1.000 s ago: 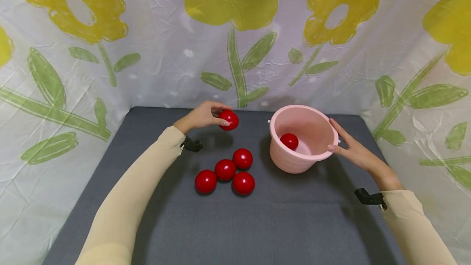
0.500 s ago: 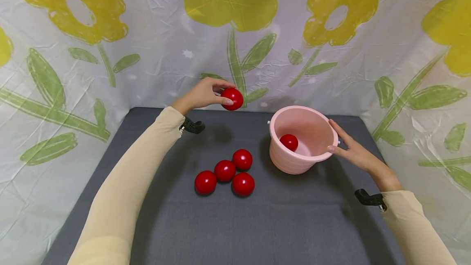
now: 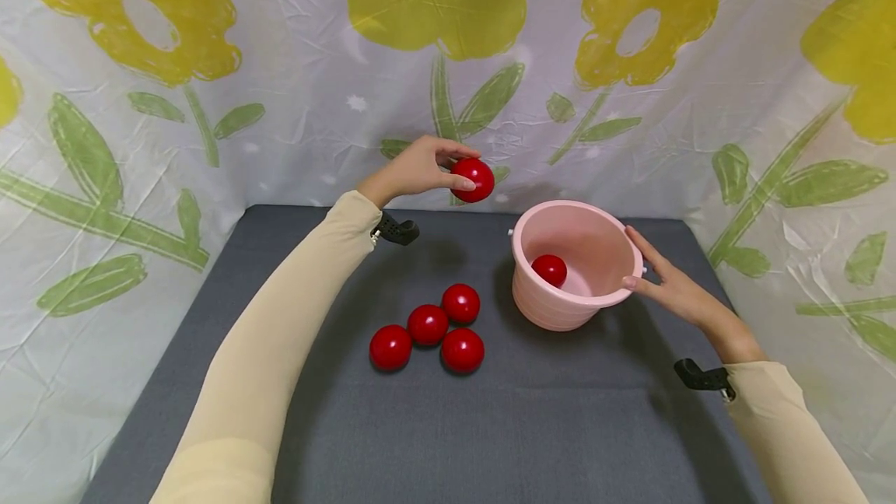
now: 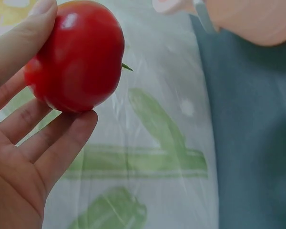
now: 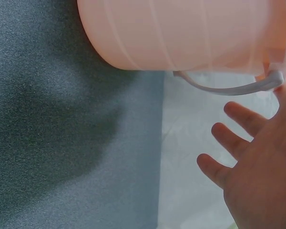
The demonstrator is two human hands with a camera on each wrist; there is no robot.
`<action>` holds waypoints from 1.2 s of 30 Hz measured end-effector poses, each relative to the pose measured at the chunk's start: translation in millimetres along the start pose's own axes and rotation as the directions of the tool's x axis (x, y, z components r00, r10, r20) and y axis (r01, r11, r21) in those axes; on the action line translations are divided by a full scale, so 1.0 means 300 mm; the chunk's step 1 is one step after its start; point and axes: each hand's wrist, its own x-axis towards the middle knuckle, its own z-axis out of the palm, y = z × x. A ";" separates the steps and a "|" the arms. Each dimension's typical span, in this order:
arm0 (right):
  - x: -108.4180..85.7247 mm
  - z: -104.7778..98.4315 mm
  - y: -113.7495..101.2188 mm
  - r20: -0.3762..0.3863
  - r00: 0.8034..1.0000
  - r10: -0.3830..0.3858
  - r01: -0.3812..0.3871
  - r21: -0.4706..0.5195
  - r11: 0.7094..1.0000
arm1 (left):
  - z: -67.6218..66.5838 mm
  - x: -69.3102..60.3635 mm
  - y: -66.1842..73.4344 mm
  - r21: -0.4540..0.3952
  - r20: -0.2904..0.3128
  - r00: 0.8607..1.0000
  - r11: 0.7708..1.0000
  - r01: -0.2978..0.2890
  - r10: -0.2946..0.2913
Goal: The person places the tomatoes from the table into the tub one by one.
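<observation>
The left hand (image 3: 423,166) grips a red tomato (image 3: 476,180) between thumb and fingers, above the far edge of the grey bench (image 3: 490,434); the fingers behind the fruit are partly hidden from the head view. The tomato is round, glossy and deep red, and only the left wrist view shows the green stem tip (image 4: 127,67) poking from one side. The right hand (image 3: 675,286) is spread against the rim of a pink bucket (image 3: 553,311); its thumb and forefinger are hard to make out at the right wrist view's edge, where the bucket is cut off. That view alone shows the grey handle's (image 5: 229,90) curve, while the head view shows one tomato inside the bucket (image 3: 549,271) and four tomatoes on the bench (image 3: 428,325), clustered between the sleeves. Behind hangs a flowered sheet (image 3: 315,99).
</observation>
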 end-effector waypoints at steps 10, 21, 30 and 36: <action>-0.001 -0.005 0.004 0.003 1.000 0.001 -0.001 0.008 1.000 | 0.079 0.113 0.114 -0.013 0.063 0.996 0.998 -0.059 0.060; -0.002 -0.010 -0.001 0.013 1.000 0.012 -0.012 0.000 1.000 | 0.192 0.202 0.215 -0.101 0.138 0.987 0.992 -0.074 0.087; 0.000 -0.008 0.003 0.021 0.999 0.048 -0.048 0.000 0.999 | 0.282 0.260 0.258 -0.097 0.166 0.980 0.991 -0.097 0.112; 0.006 -0.004 0.006 0.029 0.997 0.068 -0.068 0.001 0.998 | 0.339 0.285 0.268 -0.040 0.211 0.975 0.998 -0.057 0.064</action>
